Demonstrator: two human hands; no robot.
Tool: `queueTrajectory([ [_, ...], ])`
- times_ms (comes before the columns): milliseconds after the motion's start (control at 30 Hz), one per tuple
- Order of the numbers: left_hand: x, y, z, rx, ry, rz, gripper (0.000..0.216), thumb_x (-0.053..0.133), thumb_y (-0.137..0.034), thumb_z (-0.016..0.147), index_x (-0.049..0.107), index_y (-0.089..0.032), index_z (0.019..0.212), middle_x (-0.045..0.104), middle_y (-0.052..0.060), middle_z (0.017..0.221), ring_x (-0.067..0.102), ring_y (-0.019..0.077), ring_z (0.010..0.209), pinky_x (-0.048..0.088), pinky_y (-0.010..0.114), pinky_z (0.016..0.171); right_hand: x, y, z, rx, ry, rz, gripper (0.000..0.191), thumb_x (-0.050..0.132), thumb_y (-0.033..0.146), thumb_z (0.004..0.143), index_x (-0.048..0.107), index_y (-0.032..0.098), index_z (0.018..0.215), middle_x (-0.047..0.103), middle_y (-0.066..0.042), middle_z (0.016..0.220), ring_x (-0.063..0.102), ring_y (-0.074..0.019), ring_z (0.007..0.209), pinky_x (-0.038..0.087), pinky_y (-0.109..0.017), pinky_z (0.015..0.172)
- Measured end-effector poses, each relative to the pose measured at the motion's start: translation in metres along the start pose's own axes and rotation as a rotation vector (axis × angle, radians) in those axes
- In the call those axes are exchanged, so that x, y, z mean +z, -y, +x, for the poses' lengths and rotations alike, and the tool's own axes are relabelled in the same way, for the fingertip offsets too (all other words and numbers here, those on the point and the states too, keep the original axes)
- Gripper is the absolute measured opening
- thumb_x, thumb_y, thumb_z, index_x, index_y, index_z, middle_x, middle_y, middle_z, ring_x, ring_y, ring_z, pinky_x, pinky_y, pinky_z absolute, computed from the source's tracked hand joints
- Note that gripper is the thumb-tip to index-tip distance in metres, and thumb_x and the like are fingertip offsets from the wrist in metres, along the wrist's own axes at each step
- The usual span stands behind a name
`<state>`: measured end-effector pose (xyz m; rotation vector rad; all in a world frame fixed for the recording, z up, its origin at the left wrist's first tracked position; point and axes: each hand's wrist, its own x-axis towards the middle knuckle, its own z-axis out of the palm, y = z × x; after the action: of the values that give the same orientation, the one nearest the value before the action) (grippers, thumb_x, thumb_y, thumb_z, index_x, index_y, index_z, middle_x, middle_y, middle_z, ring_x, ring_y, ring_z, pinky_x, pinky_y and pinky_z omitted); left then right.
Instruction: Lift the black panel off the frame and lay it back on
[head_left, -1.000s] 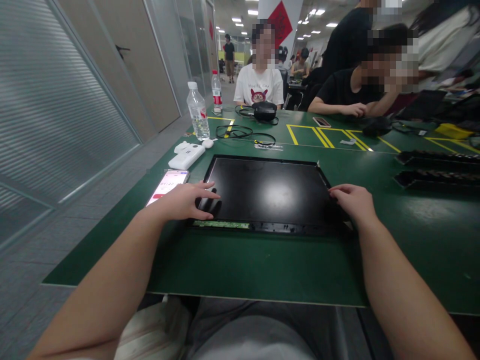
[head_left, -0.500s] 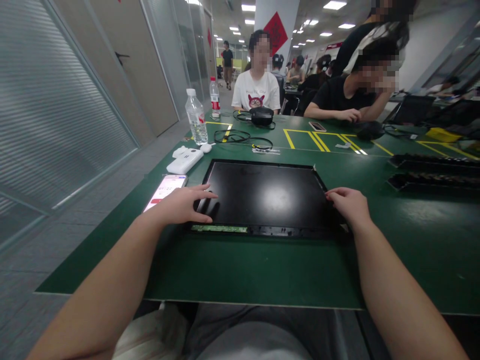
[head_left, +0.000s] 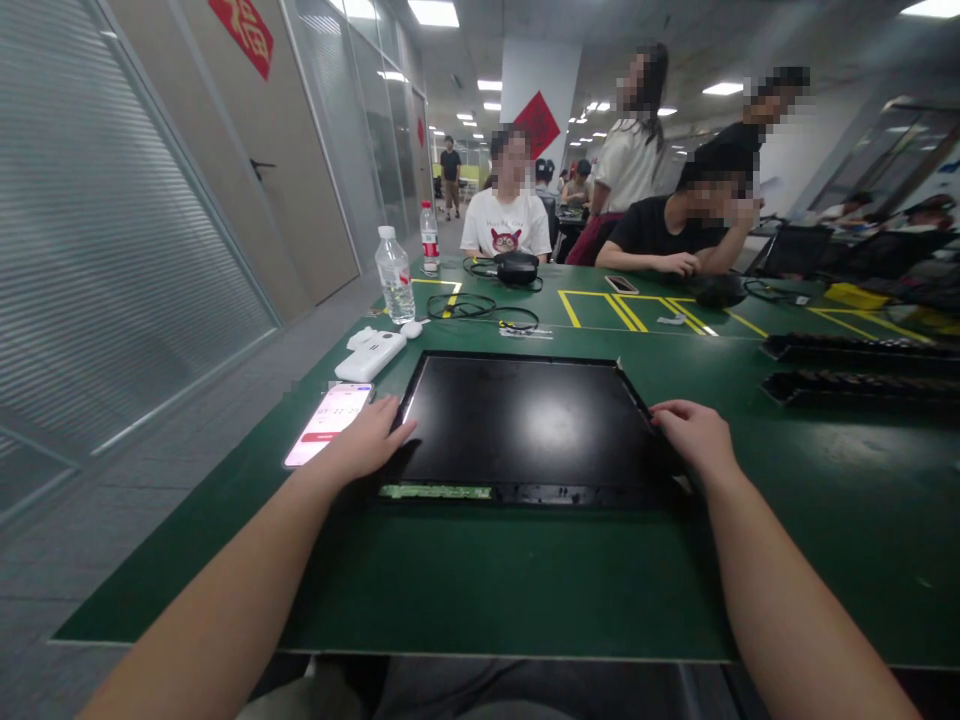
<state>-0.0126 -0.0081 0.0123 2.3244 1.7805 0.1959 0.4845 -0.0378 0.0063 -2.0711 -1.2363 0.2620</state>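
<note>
A black display panel point(head_left: 525, 420) lies flat on the green table point(head_left: 487, 580), with a green circuit strip point(head_left: 435, 491) showing along its near edge. My left hand point(head_left: 364, 445) is at the panel's near left corner, thumb on top of the edge and fingers closed against the side. My right hand point(head_left: 694, 435) is curled over the near right corner. A phone point(head_left: 330, 425) with a lit screen lies just left of my left hand.
A white device point(head_left: 371, 355), a water bottle point(head_left: 394, 275), black cables point(head_left: 480, 305) and a black pouch point(head_left: 516, 268) lie beyond the panel. Long black trays point(head_left: 855, 370) sit at the right. Several people sit or stand across the table. A glass wall runs along the left.
My left hand has slid off the panel's face to its left edge. My right hand stays at the right corner. The camera has tilted upward.
</note>
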Motion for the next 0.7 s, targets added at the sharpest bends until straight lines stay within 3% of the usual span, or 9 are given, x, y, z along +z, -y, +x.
queueTrajectory([
  [267,-0.001,0.001,0.001,-0.051,0.005,0.069,0.065,0.035,-0.044,0.103,0.07,-0.002,0.137,0.055,0.031,0.162,0.053,0.0415,0.152,0.04,0.05,0.128,0.009,-0.009,0.007,0.04,0.081,-0.047,0.021,0.066,0.03,0.079,0.081,0.023,0.093,0.081,-0.01,0.095,0.075,-0.0288,0.091,0.055,-0.039,0.083],
  [500,-0.001,0.008,0.004,-0.013,-0.088,0.025,0.048,0.045,-0.034,0.096,0.082,-0.018,0.123,0.071,0.019,0.148,0.065,0.0379,0.141,0.048,0.051,0.123,0.013,-0.011,0.007,0.024,0.105,-0.086,0.027,0.066,0.028,0.083,0.084,0.022,0.103,0.082,-0.01,0.097,0.076,-0.0274,0.091,0.055,-0.035,0.078],
  [700,0.001,0.011,0.006,-0.028,-0.149,-0.023,0.047,0.047,-0.031,0.094,0.085,-0.02,0.119,0.071,0.015,0.149,0.065,0.0363,0.141,0.05,0.049,0.122,0.014,-0.012,0.007,0.006,0.111,-0.065,0.03,0.063,0.027,0.083,0.087,0.023,0.099,0.083,-0.011,0.101,0.077,-0.0302,0.099,0.056,-0.037,0.084],
])
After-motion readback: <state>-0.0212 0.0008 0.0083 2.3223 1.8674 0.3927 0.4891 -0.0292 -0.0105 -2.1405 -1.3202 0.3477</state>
